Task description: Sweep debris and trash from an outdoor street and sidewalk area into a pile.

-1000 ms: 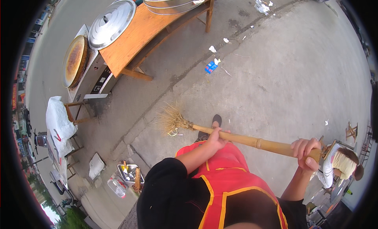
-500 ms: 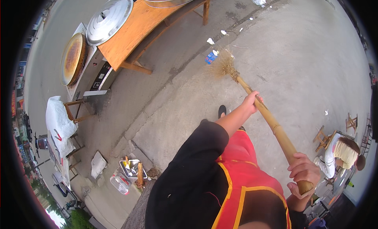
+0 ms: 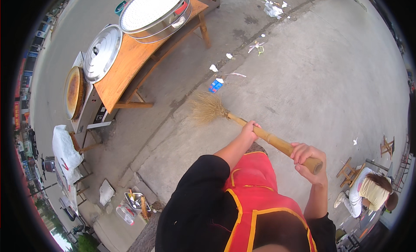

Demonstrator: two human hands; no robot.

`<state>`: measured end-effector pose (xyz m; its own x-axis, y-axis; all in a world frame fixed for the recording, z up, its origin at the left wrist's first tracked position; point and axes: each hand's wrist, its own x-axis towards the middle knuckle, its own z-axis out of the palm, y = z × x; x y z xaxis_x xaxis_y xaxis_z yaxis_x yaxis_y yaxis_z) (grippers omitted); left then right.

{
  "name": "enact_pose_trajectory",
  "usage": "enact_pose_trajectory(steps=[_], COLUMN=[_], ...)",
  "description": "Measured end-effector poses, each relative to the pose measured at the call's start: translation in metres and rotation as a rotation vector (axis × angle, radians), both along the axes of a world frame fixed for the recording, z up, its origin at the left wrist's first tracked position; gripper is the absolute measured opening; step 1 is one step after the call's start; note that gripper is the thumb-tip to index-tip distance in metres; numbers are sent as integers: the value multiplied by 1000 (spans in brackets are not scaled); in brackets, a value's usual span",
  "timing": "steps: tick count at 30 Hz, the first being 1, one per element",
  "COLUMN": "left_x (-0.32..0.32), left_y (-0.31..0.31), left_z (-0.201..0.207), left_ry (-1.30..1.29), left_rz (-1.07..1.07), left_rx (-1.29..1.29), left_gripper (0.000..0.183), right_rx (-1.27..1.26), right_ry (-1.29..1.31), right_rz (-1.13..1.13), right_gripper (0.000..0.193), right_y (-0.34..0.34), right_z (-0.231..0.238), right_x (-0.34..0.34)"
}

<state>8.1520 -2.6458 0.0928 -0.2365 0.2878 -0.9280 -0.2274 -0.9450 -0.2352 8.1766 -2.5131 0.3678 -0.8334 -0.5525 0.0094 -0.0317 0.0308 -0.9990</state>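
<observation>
Both my hands grip a straw broom with a thick bamboo handle point(image 3: 275, 141). My left hand point(image 3: 251, 130) is closed round the handle nearer the bristles. Close to the handle's top end, my right hand point(image 3: 308, 160) is wrapped round it. The broom's straw bristles point(image 3: 206, 109) are spread low over the concrete, left of my left hand; whether they touch it I cannot tell. Just beyond the bristles lies a crumpled blue packet point(image 3: 215, 85). White paper scraps point(image 3: 213, 68) and a pinkish strip point(image 3: 236, 74) lie farther off, with a white plastic heap point(image 3: 273, 9) at the far end.
A wooden table point(image 3: 108, 85) at the left carries a metal steamer point(image 3: 158, 18) and a round lid point(image 3: 103, 53). Beside it stands a griddle point(image 3: 74, 94). A metal tray of utensils point(image 3: 138, 200) sits lower left. At the right, a person point(image 3: 375, 189) bends beside wooden stools point(image 3: 346, 172).
The broom has swung left and toward me, its bristles moving off the blue packet. My right hand has risen and the handle lies flatter. More litter shows beyond the packet.
</observation>
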Motion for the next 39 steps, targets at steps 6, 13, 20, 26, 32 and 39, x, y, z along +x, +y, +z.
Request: enact_pose_trajectory(steps=[6,13,20,26,32,39], left_x=[-143,-226,-249,-363,-506,-563], left_y=[68,142,115,147,195,238], left_z=[-17,64,17,-26,12,137], left_ry=[260,437,147,-95,369,543], left_rz=[-143,-192,-70,-168,-121,-88], left_rx=[44,53,-26,-12,140,272], left_gripper=[10,11,10,6,9,8], right_rx=[207,268,-4,0,282,132], right_ry=[181,275,13,-27,284,335], right_rz=[0,-131,-105,-78,1,-244], right_gripper=[18,19,15,14,14,17], right_y=[46,131,139,138,145,221], right_z=[-2,40,17,-11,26,109], right_x=[-70,-125,-233,-347,-423,-494])
